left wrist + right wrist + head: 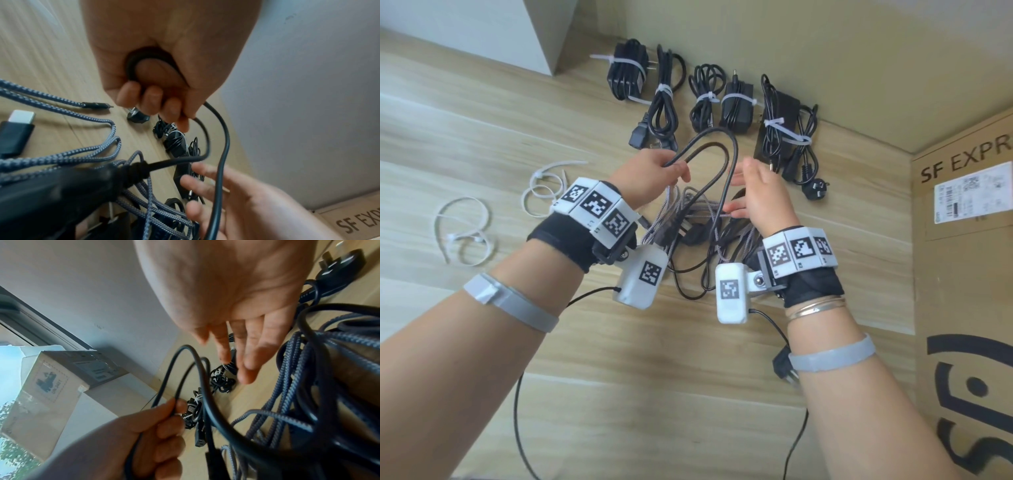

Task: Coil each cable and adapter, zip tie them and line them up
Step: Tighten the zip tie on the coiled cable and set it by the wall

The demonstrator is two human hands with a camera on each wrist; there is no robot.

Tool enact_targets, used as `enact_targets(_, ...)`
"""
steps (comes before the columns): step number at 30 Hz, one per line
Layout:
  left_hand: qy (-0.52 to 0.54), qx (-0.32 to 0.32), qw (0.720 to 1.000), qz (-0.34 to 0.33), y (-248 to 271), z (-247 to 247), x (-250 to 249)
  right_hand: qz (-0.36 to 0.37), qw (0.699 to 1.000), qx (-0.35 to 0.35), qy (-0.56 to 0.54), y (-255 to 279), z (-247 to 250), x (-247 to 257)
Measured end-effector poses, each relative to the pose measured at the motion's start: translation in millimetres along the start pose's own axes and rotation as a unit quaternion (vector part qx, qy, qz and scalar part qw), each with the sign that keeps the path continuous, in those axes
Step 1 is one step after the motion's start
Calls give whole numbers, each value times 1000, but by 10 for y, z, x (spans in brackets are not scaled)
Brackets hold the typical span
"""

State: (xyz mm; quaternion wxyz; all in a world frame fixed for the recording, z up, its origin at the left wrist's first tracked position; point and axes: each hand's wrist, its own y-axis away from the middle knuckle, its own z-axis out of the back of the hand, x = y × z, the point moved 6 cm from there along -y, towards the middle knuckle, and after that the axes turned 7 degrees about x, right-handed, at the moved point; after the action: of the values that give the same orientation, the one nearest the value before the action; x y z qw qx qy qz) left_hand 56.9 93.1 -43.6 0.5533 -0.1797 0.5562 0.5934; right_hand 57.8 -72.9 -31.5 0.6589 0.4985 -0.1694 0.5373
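My left hand [666, 171] grips a black cable [726, 161] that arches up in a loop above the floor; its fingers [152, 99] curl round the strands. My right hand [753, 192] is beside the loop with straight fingers [248, 356], holding nothing. Under both hands lies a tangle of grey braided cables [688, 219] and black cords. Several coiled, zip-tied cables and adapters [702, 99] lie in a row along the wall.
Loose white zip ties [544, 185] lie on the wooden floor at the left, more [465, 236] nearer me. A cardboard box [962, 274] stands at the right. A black plug [784, 366] lies by my right forearm.
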Motion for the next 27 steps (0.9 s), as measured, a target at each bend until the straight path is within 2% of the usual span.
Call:
enact_targets(2,36,9,999,-35,24,-16,-57,-8,1000,3,17,-15,1,-36)
enact_targets(5,55,17,997,-52,34,-42,-84,21,999,34,-2,-13,-54,11)
enact_targets(9,73,45,995,-47,45,-109,-88,34,983,57,-172,52,-80,117)
enact_targets(11,81,55,993,-59,72,-156,-132,61,979,50,-190,73,-64,188)
enact_targets(14,77,63,993,-64,94,-210,-194,88,983,26,-162,70,-13,251)
enact_targets(17,83,23,995,-58,52,-139,-157,79,990,20,-115,89,58,248)
enact_targets(19,120,-13,991,-63,32,-61,-135,72,995,65,-17,111,42,231)
enact_targets(21,189,-28,979,-67,28,-23,-142,62,985,137,81,131,-41,174)
enact_targets(23,233,-21,969,-80,16,-28,-167,75,976,173,108,142,-134,145)
enact_targets(27,122,11,988,-93,-28,-133,-209,76,977,179,88,129,-244,179)
